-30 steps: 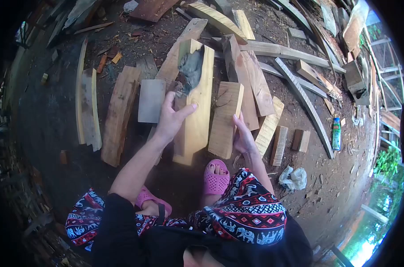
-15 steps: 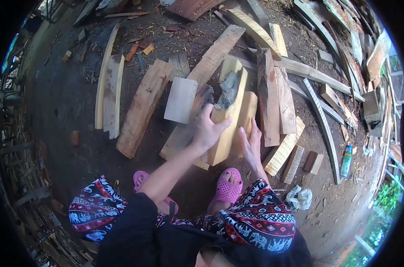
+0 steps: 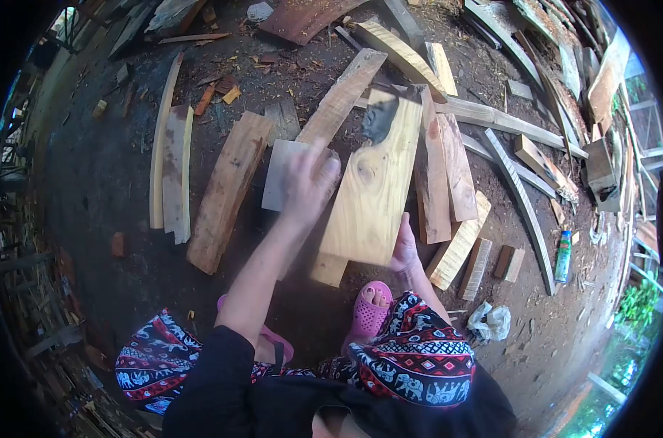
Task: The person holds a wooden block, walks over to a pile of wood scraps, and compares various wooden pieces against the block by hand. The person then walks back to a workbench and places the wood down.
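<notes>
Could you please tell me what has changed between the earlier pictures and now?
The left hand has let go of the yellow block with the dark patch and moved off to its left, blurred. The block has turned so that its broad face shows. The right hand has come to its lower right edge, fingers mostly hidden. The bottle and plastic bag stayed where they lay.

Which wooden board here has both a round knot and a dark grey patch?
The broad pale-yellow wooden board at the person's right hand; its knot sits next to the dark patch, a pairing no neighbour shows.
</notes>
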The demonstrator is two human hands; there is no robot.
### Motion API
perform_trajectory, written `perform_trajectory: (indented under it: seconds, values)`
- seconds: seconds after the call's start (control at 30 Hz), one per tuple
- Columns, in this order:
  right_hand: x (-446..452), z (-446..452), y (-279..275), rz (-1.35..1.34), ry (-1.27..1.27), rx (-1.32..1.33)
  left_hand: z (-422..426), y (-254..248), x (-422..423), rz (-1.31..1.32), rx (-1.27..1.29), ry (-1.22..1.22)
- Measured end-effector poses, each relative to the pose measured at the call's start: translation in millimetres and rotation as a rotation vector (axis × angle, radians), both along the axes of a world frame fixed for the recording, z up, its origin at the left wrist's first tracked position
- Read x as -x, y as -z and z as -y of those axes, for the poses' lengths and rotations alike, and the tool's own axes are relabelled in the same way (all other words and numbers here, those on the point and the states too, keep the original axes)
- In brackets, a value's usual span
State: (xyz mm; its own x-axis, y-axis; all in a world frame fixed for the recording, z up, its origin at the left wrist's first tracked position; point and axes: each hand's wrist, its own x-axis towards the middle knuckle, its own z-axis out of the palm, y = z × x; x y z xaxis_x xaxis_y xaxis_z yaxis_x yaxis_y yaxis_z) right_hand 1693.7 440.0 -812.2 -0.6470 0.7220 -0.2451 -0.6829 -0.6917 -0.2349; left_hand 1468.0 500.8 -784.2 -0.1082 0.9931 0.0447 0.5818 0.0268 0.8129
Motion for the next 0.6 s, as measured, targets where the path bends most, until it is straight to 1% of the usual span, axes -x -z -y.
perform_trajectory:
  seconds: [0.03,0.07,0.1,0.13,0.17,0.2,0.27,0.3,0.37,0.4,0.43,0.5,0.53,0.57,0.6]
  values:
    - [1.4,-0.5,3.1,0.103,0.022,-0.034,0.7,4.0,5.6,-0.001,-0.003,0.002]
    - [3.1,-1.8,6.9,0.207,0.044,-0.066,1.5,4.5,9.4,-0.346,0.069,-0.179]
    - [6.3,-9.0,11.0,0.131,0.049,-0.056,2.8,4.0,13.2,-0.69,0.139,-0.362]
    - [5.9,-11.6,18.8,0.121,0.02,-0.093,5.0,6.9,18.7,-0.691,0.135,-0.361]
    - [4.7,-13.7,23.8,0.111,-0.009,-0.131,8.3,13.4,23.8,-0.559,0.277,-0.312]
    - [6.1,-18.3,15.9,0.109,-0.007,-0.14,8.8,17.2,26.0,-0.425,0.412,-0.262]
    - [11.5,-22.3,-7.2,0.025,-0.014,-0.083,12.2,18.8,24.9,-0.425,0.406,-0.277]
    - [13.4,-25.2,-4.5,0.026,-0.006,-0.087,12.3,20.0,23.9,-0.422,0.405,-0.294]
    - [18.7,-30.6,4.0,0.238,-0.009,0.062,11.2,28.5,23.3,-0.437,0.384,-0.294]
    - [25.1,-31.1,-2.7,0.337,-0.029,-0.008,9.8,29.6,23.4,-0.454,0.367,-0.3]
    - [30.3,-32.5,1.2,0.335,-0.021,-0.013,9.3,30.6,23.9,-0.456,0.359,-0.295]
    - [40.7,-33.8,10.1,0.151,-0.018,0.019,12.4,30.3,23.6,-0.468,0.343,-0.276]
    - [46.7,-32.3,11.1,0.009,0.044,0.052,14.0,29.0,23.2,-0.47,0.339,-0.268]
    - [48.9,-30.3,11.2,0.008,0.051,0.05,15.5,27.8,23.2,-0.467,0.326,-0.231]
    - [50.3,-28.5,11.8,-0.079,0.085,0.081,15.8,26.7,23.7,-0.465,0.31,-0.194]
